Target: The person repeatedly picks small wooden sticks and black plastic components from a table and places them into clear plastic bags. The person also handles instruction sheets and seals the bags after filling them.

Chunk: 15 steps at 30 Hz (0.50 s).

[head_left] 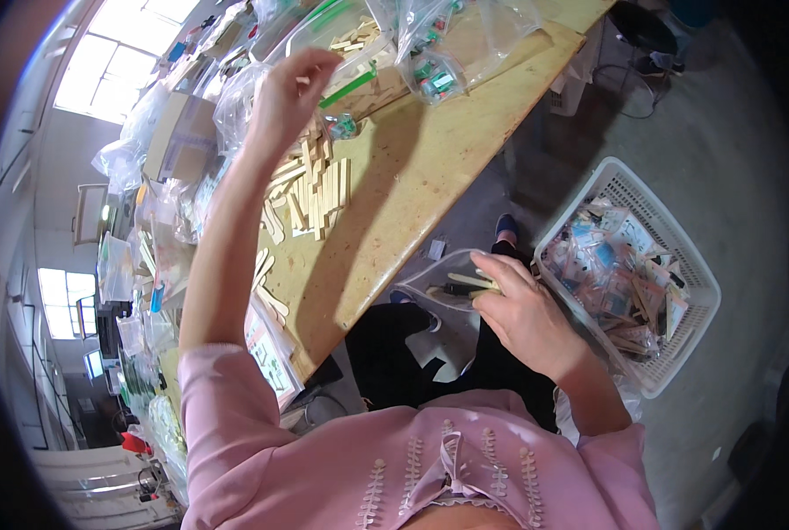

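My left hand (290,95) is raised over the far part of the table, beside a clear plastic bin with a green edge (348,86). Its fingers are loosely bent and apart, and I see nothing in them. Pale wooden sticks (324,190) lie in a loose pile below that hand. In front of my lap, my right hand (528,320) is closed on the edge of a clear plastic bag (422,276). Inside the bag are a few wooden sticks and a dark piece, partly hidden by my fingers.
A white basket (702,291) with filled clear bags stands at my right. The table's edge (452,216) runs diagonally ahead of me. Clear bags with small green parts (436,78) lie at the far end; a cardboard box (181,137) and more bags crowd the left. Printed sheets (271,358) lie near my left elbow.
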Motion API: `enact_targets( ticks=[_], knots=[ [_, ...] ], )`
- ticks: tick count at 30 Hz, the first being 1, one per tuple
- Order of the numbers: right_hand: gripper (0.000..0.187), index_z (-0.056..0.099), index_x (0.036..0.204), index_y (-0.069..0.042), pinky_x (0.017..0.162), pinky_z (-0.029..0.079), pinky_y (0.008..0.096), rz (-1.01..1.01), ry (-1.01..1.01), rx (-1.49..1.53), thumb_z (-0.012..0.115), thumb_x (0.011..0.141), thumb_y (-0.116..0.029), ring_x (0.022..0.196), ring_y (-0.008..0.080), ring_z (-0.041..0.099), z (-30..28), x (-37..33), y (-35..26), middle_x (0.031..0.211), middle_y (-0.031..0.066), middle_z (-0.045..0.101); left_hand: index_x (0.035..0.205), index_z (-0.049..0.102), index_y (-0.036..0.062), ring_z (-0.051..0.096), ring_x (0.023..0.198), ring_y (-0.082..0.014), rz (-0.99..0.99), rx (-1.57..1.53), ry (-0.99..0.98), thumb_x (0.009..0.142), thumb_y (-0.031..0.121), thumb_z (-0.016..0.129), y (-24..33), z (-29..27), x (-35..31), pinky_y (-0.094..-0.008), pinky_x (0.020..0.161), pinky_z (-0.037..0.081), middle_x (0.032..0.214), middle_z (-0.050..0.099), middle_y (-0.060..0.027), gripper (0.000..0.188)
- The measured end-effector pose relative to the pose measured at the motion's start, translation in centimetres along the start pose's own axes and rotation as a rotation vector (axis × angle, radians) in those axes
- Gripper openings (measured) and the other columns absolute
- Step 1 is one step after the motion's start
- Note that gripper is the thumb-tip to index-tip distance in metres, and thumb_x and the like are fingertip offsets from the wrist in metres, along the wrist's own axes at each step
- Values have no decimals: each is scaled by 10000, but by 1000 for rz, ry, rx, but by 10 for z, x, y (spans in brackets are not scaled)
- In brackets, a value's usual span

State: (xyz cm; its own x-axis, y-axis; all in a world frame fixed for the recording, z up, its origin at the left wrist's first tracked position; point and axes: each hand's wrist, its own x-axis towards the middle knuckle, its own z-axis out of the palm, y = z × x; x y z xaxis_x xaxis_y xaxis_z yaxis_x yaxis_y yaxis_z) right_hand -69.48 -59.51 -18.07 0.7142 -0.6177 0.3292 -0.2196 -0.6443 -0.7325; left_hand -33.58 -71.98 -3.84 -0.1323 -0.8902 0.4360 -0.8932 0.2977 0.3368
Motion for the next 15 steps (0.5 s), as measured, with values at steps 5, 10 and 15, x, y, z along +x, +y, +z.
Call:
enact_targets(
  ticks=[5,10,15],
  knots=[
    [92,716,943,24,1069,509,449,65,13,35,760,871,-14,1345,377,554,7,-13,7,1442,207,582,1220,736,33,688,948,-151,-276,221,-354,1003,176,657,-108,38,87,-325,870,539,1069,769,-59,271],
    [117,725,967,18,1054,516,445,96,58,35,772,865,-16,1327,373,569,8,-16,13,1440,199,587,1175,751,38,687,899,-162,-309,220,-550,952,151,682,-130,63,111,-334,839,530,997,767,-56,259],
    [126,726,979,20,1056,513,446,91,51,33,769,863,-4,1319,380,572,-1,-6,13,1434,202,591,1169,746,49,676,871,-126,-463,-22,-486,962,140,688,-133,57,102,-300,794,522,979,751,-38,234]
  ],
)
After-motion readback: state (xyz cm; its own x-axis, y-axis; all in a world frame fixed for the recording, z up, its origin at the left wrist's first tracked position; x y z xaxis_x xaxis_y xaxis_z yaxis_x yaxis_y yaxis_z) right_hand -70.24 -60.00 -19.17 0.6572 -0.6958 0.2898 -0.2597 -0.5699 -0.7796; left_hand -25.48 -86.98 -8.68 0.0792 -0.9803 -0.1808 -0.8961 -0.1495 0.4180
